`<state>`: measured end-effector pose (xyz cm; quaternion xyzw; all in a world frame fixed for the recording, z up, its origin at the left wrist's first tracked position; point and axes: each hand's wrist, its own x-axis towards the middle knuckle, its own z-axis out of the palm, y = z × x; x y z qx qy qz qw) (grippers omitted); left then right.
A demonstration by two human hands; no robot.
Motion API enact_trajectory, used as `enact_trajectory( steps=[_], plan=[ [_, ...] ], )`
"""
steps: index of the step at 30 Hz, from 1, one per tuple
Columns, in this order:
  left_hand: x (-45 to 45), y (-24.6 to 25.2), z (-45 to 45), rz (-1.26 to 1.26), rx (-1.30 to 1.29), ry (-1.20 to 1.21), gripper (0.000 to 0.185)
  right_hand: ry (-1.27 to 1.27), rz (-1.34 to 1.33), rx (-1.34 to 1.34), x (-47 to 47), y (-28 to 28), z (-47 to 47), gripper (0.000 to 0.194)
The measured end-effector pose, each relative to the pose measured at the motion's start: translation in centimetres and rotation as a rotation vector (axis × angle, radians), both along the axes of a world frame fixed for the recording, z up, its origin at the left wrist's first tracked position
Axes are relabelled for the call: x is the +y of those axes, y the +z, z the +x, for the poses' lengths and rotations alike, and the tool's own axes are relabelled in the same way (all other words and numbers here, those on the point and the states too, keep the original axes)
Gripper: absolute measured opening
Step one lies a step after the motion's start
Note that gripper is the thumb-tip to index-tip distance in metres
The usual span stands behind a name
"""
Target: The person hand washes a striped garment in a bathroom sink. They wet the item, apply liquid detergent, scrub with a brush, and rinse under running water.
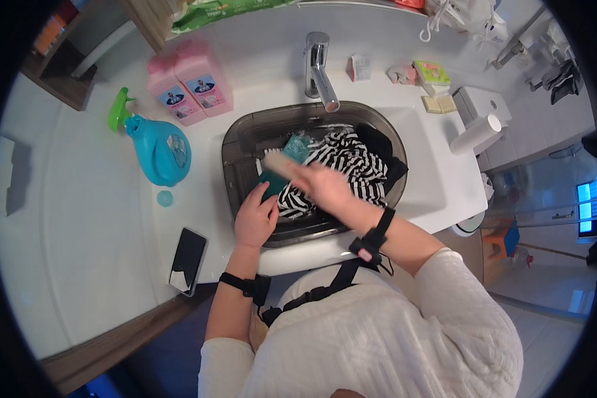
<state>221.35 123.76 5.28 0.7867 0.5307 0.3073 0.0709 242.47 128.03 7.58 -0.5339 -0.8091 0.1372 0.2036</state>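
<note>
A dark translucent plastic basin (241, 130) sits in the white sink below the chrome faucet (318, 69). My right hand (328, 189) grips a pale-handled scrub brush (281, 165), blurred by motion, with white bristles over the teal cloth (273, 184). At the basin's near left, my left hand (256, 215) holds that cloth, thumb and fingers bent at its edge. A wet, sudsy teal part shows beyond the brush. Right of it lies a bunched black-and-white striped garment (350, 159), partly covered by my right hand. Black fabric (375, 142) lies along the basin's right side.
On the left counter are a blue detergent bottle (161, 151), its loose cap (164, 198), a green spray trigger (119, 110), pink bottles (204, 82) and a phone (188, 258). Soap bars (439, 104) and a white cylindrical container (475, 134) stand at the right.
</note>
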Motion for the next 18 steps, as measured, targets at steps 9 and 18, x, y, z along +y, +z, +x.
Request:
enact_trajectory(
  steps=[9,18],
  plan=[
    [-0.2,-0.1,-0.1,0.079,-0.097,-0.002,0.011,-0.093,-0.009,0.027,0.4,-1.1,0.7,0.040],
    [0.3,-0.1,-0.1,0.089,-0.117,0.015,0.011,-0.172,-0.029,-0.042,3.6,-2.5,3.2,0.039]
  ],
)
